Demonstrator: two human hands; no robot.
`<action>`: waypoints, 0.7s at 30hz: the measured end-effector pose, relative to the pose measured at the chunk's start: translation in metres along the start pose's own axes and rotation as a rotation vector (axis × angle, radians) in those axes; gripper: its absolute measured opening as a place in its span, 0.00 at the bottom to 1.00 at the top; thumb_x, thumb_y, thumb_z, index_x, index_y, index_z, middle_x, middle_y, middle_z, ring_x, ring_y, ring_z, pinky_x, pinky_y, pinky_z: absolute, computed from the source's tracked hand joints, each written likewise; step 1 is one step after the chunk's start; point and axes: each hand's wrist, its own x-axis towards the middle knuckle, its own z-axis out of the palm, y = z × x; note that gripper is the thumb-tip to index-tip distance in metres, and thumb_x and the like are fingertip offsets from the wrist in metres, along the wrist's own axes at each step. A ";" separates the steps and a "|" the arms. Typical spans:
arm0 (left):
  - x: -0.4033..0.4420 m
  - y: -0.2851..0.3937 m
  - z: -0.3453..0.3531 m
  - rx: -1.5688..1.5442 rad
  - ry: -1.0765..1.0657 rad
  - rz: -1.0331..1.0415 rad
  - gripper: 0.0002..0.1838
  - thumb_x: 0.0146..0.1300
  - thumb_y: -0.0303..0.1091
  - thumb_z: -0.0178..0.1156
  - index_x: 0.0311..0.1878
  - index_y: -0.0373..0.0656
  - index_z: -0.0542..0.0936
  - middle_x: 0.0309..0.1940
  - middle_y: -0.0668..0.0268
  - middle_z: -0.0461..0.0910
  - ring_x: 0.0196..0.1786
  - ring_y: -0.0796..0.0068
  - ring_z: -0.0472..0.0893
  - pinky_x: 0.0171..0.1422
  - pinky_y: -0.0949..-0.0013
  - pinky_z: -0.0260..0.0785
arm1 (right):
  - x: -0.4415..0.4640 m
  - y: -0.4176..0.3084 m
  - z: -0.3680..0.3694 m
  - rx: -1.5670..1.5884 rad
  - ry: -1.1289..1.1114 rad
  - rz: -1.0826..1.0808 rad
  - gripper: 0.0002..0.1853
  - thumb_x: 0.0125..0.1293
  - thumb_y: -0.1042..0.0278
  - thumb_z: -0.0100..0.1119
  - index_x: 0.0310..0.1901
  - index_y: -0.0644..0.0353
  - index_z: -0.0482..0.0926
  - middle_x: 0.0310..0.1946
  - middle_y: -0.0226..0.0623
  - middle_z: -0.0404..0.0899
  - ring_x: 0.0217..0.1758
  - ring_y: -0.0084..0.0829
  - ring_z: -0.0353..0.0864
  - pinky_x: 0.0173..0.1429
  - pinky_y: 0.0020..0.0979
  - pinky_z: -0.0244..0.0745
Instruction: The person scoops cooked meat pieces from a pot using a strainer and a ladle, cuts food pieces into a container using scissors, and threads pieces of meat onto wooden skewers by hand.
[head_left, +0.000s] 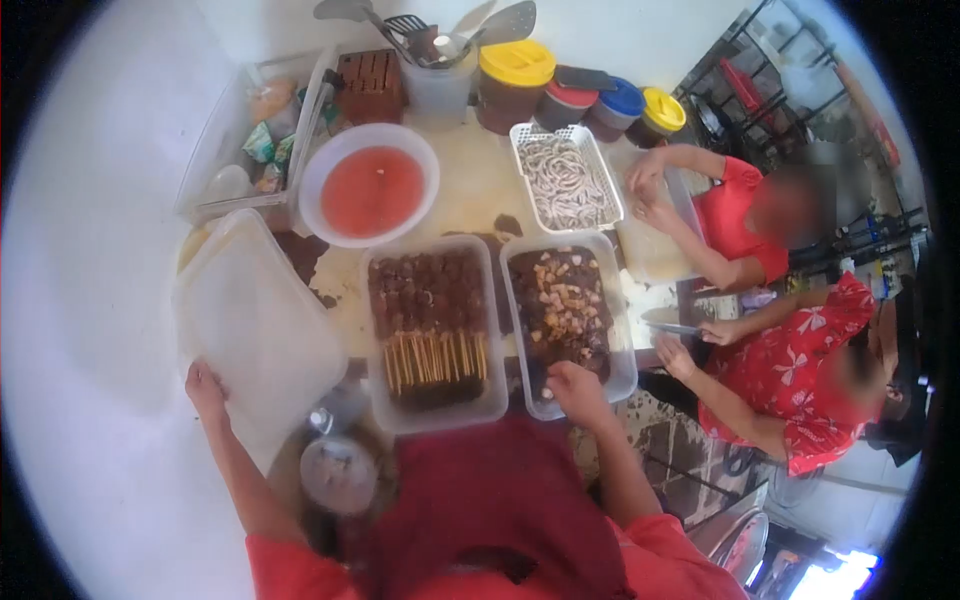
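Note:
At the left, my left hand (206, 390) closes on the edge of a translucent plastic lid (262, 320), which is tilted beside the table. My right hand (580, 392) is over the near rim of a plastic tub (626, 350) of dark meat with pale chopped pieces (565, 295). Its fingers are drawn together; what they pinch, if anything, is hidden. To the left of that tub, a second tub (376, 395) holds dark meat skewers (430, 290), their wooden sticks (435, 362) pointing towards me.
Behind the tubs stand a bowl of reddish liquid (372, 195), a white basket (520, 165) of pale strips, lidded containers (515, 85) and a utensil holder (437, 90). A storage bin (235, 205) is far left. Two people (740, 215) work at right, one holding a knife (672, 327).

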 end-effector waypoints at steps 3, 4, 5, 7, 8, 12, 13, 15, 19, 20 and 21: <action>0.032 -0.016 -0.010 0.120 0.071 0.039 0.11 0.63 0.34 0.48 0.42 0.38 0.75 0.19 0.70 0.68 0.18 0.82 0.65 0.19 0.76 0.57 | -0.018 0.020 0.002 -0.058 -0.040 0.058 0.14 0.57 0.66 0.58 0.43 0.63 0.76 0.33 0.48 0.79 0.37 0.43 0.80 0.42 0.36 0.74; 0.035 -0.018 -0.006 0.155 0.095 0.065 0.12 0.62 0.33 0.48 0.42 0.36 0.75 0.20 0.68 0.71 0.19 0.80 0.67 0.20 0.75 0.60 | -0.023 0.025 -0.001 -0.087 -0.045 0.083 0.14 0.57 0.66 0.58 0.43 0.63 0.76 0.34 0.48 0.79 0.38 0.44 0.80 0.43 0.36 0.74; 0.071 -0.051 -0.020 0.378 0.108 0.197 0.16 0.61 0.33 0.49 0.47 0.32 0.75 0.25 0.61 0.76 0.27 0.73 0.74 0.31 0.69 0.68 | -0.030 0.031 -0.005 -0.120 -0.044 0.114 0.13 0.58 0.66 0.58 0.43 0.62 0.76 0.35 0.49 0.79 0.39 0.45 0.80 0.44 0.37 0.73; 0.069 -0.045 -0.015 0.540 0.207 0.311 0.18 0.60 0.33 0.51 0.49 0.31 0.74 0.30 0.58 0.78 0.32 0.70 0.76 0.37 0.67 0.69 | -0.040 0.046 -0.010 -0.142 -0.012 0.174 0.13 0.58 0.66 0.57 0.42 0.63 0.76 0.34 0.48 0.79 0.40 0.44 0.80 0.44 0.36 0.73; 0.067 -0.043 -0.013 0.622 0.255 0.367 0.19 0.59 0.33 0.51 0.51 0.30 0.73 0.32 0.57 0.79 0.35 0.69 0.77 0.41 0.66 0.70 | -0.045 0.053 -0.011 -0.132 0.012 0.205 0.12 0.58 0.67 0.57 0.41 0.64 0.76 0.33 0.48 0.79 0.39 0.42 0.80 0.43 0.35 0.74; 0.027 0.008 -0.005 0.588 0.416 0.500 0.20 0.60 0.33 0.54 0.54 0.31 0.72 0.39 0.57 0.78 0.39 0.69 0.78 0.43 0.68 0.71 | -0.062 0.066 -0.020 -0.163 0.106 0.186 0.11 0.58 0.67 0.58 0.39 0.65 0.76 0.31 0.48 0.79 0.36 0.40 0.81 0.41 0.35 0.74; -0.019 0.057 0.014 0.353 0.395 0.481 0.19 0.61 0.32 0.54 0.54 0.32 0.72 0.40 0.58 0.78 0.40 0.69 0.79 0.44 0.69 0.72 | -0.064 0.067 -0.022 -0.140 0.103 0.218 0.12 0.58 0.66 0.57 0.40 0.66 0.76 0.32 0.49 0.79 0.38 0.43 0.80 0.43 0.36 0.73; -0.084 0.102 0.057 0.016 0.239 0.549 0.16 0.64 0.29 0.52 0.53 0.33 0.72 0.38 0.61 0.78 0.38 0.71 0.78 0.43 0.72 0.72 | -0.071 0.068 -0.026 -0.102 0.088 0.286 0.13 0.59 0.65 0.56 0.40 0.66 0.77 0.35 0.50 0.79 0.42 0.47 0.79 0.47 0.39 0.72; -0.193 0.088 0.173 0.525 -0.527 0.837 0.17 0.62 0.32 0.50 0.55 0.42 0.74 0.51 0.54 0.76 0.54 0.56 0.75 0.59 0.59 0.65 | -0.077 0.068 -0.016 -0.047 0.150 0.247 0.12 0.59 0.66 0.56 0.39 0.65 0.77 0.33 0.50 0.79 0.40 0.46 0.80 0.45 0.38 0.73; -0.194 0.053 0.211 0.481 -0.678 0.750 0.21 0.61 0.31 0.48 0.58 0.40 0.70 0.58 0.51 0.70 0.59 0.53 0.70 0.62 0.57 0.62 | -0.077 0.073 -0.010 -0.011 0.160 0.246 0.11 0.58 0.67 0.57 0.39 0.65 0.78 0.32 0.49 0.79 0.38 0.44 0.80 0.44 0.38 0.73; -0.183 0.013 0.234 0.612 -0.607 0.867 0.22 0.57 0.30 0.53 0.57 0.38 0.70 0.57 0.51 0.70 0.58 0.52 0.70 0.61 0.57 0.63 | -0.078 0.075 -0.008 0.022 0.176 0.249 0.10 0.57 0.68 0.58 0.38 0.65 0.78 0.31 0.48 0.80 0.36 0.43 0.80 0.42 0.37 0.73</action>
